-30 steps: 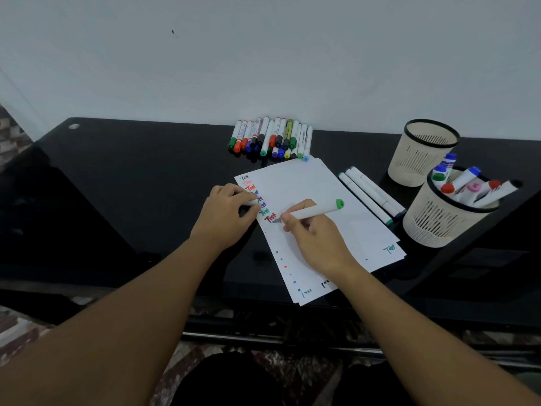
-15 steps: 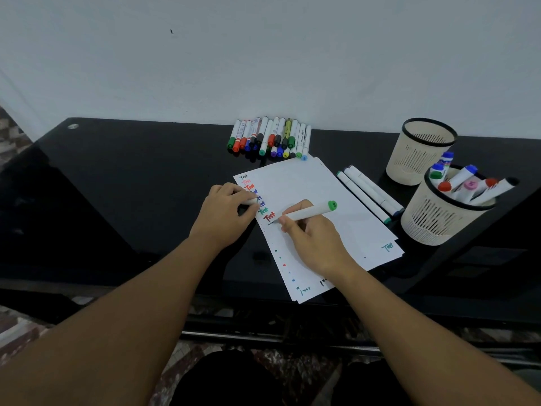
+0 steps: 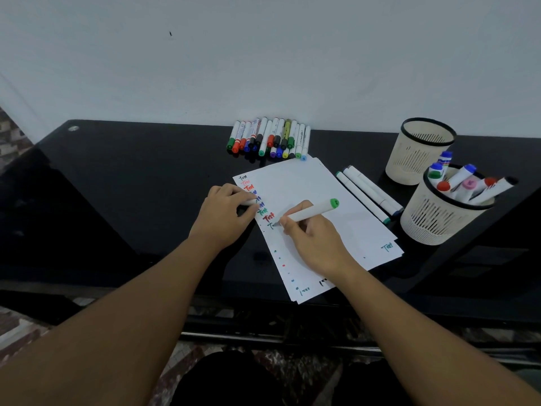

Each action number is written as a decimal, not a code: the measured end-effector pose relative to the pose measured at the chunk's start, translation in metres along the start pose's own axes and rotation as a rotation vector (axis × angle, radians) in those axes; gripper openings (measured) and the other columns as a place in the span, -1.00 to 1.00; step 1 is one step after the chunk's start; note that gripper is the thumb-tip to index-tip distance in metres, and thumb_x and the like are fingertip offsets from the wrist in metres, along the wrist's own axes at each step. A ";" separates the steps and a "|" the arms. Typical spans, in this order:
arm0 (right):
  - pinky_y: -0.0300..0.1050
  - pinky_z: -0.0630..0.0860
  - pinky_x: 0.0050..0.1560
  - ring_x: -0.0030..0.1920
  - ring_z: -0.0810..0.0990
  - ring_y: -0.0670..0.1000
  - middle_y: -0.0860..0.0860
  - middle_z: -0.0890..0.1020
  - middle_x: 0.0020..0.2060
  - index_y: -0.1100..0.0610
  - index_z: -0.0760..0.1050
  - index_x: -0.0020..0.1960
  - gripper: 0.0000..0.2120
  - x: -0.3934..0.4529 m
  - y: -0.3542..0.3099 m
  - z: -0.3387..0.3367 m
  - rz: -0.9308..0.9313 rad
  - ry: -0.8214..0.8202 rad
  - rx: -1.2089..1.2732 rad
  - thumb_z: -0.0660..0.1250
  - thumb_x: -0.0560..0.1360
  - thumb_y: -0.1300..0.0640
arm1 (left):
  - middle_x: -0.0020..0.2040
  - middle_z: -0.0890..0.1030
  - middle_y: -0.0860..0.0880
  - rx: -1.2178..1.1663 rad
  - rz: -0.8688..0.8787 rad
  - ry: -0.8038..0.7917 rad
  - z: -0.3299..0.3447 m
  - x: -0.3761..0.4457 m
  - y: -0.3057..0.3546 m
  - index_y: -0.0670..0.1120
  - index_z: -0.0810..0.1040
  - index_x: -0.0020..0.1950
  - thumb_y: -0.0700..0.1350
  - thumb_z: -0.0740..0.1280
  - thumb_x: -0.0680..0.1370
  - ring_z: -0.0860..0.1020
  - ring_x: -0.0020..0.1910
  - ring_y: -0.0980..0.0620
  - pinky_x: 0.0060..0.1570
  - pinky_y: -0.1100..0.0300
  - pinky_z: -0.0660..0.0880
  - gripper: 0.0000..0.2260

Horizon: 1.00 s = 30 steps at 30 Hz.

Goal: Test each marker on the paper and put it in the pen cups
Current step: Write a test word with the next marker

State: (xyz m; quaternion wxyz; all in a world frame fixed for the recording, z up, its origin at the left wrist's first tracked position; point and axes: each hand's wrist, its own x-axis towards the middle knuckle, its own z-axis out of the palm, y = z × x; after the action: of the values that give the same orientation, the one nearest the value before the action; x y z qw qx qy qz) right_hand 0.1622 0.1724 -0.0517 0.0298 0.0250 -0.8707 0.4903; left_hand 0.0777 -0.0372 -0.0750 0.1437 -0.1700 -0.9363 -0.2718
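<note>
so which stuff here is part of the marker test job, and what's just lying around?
In the job:
right hand writing with the green-ended marker
left hand gripping a white cap-like piece, resting on the paper
row of untested markers
three markers beside the paper
filled pen cup
empty pen cup

Just there:
black table
white wall

Black table (image 3: 123,183); paper (image 3: 307,189), markers (image 3: 269,137), cups (image 3: 418,153)

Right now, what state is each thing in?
Right hand: grips green-ended marker, tip on paper.
Left hand: curled round a small white piece, probably the cap; rests at the paper's edge.
Near pen cup: holds markers.
Far pen cup: looks empty.
Marker row: capped, lying flat.
</note>
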 end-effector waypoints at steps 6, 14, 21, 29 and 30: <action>-0.01 0.56 0.01 -0.10 0.60 -0.09 -0.12 0.63 -0.17 -0.07 0.49 0.07 -0.91 0.001 0.000 0.000 -0.001 0.000 -0.024 0.26 0.68 -0.06 | 0.15 0.55 0.09 0.001 -0.003 -0.006 -0.001 0.000 0.000 0.09 0.66 0.19 0.06 0.37 0.60 0.40 0.20 0.01 0.20 -0.04 0.48 -0.80; -0.03 0.56 -0.02 -0.12 0.60 -0.10 -0.09 0.64 -0.17 -0.06 0.48 0.08 -0.90 0.000 -0.001 0.000 -0.009 0.019 -0.036 0.25 0.68 -0.06 | 0.16 0.54 0.10 0.004 -0.012 -0.015 -0.001 0.000 0.001 0.09 0.66 0.22 0.07 0.37 0.60 0.39 0.21 0.02 0.19 -0.03 0.48 -0.78; -0.12 0.51 -0.11 -0.14 0.59 -0.10 -0.09 0.61 -0.17 0.01 0.46 0.10 -0.87 -0.001 -0.002 -0.001 -0.010 0.025 -0.049 0.24 0.69 -0.05 | 0.15 0.55 0.10 0.003 0.001 -0.013 -0.001 0.000 0.000 0.09 0.66 0.21 0.07 0.37 0.60 0.40 0.21 0.02 0.18 -0.03 0.48 -0.79; -0.19 0.43 -0.22 -0.22 0.56 -0.12 -0.10 0.58 -0.23 0.00 0.42 0.06 -0.88 -0.002 -0.003 -0.001 -0.025 0.042 -0.091 0.23 0.69 -0.04 | 0.13 0.56 0.09 -0.009 0.013 0.001 -0.001 -0.001 0.000 0.10 0.67 0.18 0.05 0.37 0.59 0.40 0.19 0.01 0.21 -0.06 0.47 -0.80; -0.16 0.45 -0.20 -0.20 0.57 -0.11 -0.09 0.59 -0.21 -0.01 0.43 0.06 -0.88 -0.002 -0.003 -0.001 -0.021 0.038 -0.077 0.23 0.69 -0.05 | 0.13 0.56 0.09 -0.010 0.011 0.002 -0.001 -0.001 0.000 0.10 0.67 0.19 0.05 0.37 0.59 0.40 0.19 0.01 0.21 -0.06 0.47 -0.80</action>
State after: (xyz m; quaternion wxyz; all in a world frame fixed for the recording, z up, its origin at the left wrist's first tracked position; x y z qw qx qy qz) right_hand 0.1649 0.1720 -0.0483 0.0522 0.0237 -0.8879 0.4565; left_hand 0.0790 -0.0380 -0.0743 0.1451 -0.1758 -0.9338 -0.2758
